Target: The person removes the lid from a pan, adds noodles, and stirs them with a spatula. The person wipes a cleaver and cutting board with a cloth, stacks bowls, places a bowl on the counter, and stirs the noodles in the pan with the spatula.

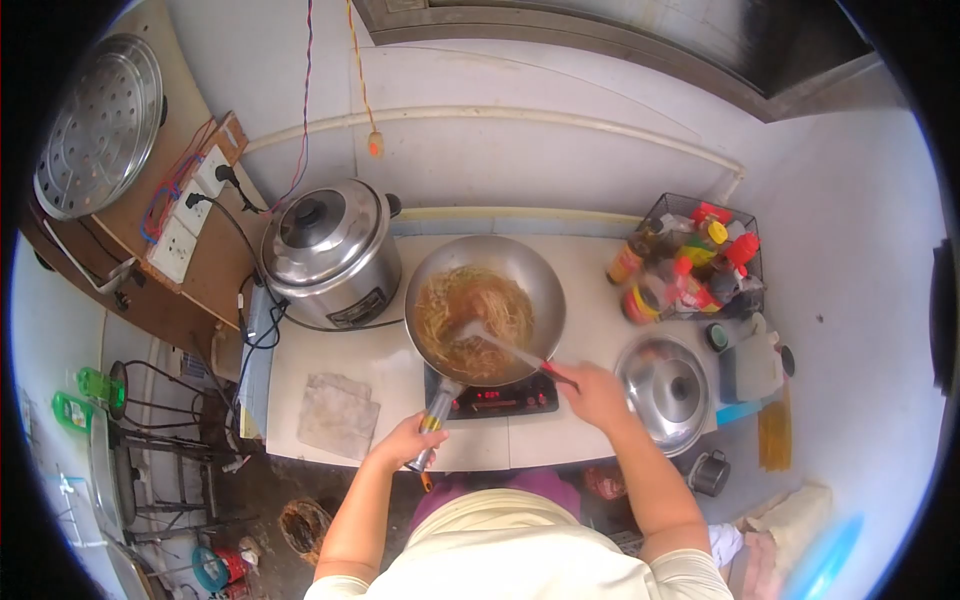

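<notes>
A metal wok point(544, 283) stands on a black induction cooker point(500, 399) with red lit digits. Inside it are noodles point(495, 300) in brownish liquid. My left hand point(408, 440) is closed round the wok's handle point(437, 413), at the near left side. In my right hand point(597, 396) is the red and dark handle of a spatula point(515, 349), which slants down to the left over the wok's rim. The spatula's pale head lies among the noodles and is partly covered by them.
A steel rice cooker point(335, 260) is left of the wok, a grey cloth point(340, 413) nearer me. On the right are a wire basket point(752, 225) of bottles, a steel lid point(662, 392) and a jug point(752, 365). Power sockets point(180, 235) with cords hang at left.
</notes>
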Action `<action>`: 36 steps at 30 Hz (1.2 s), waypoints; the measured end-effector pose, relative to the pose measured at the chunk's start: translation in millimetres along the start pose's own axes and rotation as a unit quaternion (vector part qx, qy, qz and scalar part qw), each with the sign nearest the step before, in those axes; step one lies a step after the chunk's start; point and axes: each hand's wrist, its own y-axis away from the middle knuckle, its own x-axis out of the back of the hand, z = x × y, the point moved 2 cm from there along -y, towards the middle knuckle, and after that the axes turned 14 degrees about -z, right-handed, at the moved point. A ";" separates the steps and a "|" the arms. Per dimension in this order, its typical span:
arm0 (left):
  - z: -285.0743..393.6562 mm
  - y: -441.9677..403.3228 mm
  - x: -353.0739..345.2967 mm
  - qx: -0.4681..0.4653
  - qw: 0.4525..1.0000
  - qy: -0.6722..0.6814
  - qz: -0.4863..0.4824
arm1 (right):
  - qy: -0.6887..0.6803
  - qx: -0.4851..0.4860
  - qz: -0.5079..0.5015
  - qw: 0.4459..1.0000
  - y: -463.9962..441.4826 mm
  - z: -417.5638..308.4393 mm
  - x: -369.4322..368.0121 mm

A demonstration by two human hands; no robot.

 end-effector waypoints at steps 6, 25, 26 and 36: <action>2.8 1.4 -4.1 -0.013 1.000 -0.013 0.019 | 0.055 -0.069 0.000 0.996 21.1 19.0 33.2; 13.9 4.5 -9.1 0.005 0.997 -0.076 0.018 | -0.034 -0.068 0.102 0.992 -25.6 12.0 1.9; 15.4 5.1 -10.1 0.002 0.997 -0.079 0.022 | -0.051 -0.053 0.123 0.990 -29.1 8.5 -4.1; 14.9 8.1 -10.6 -0.014 0.995 -0.085 0.057 | -0.079 -0.058 0.093 0.991 -19.6 31.4 20.8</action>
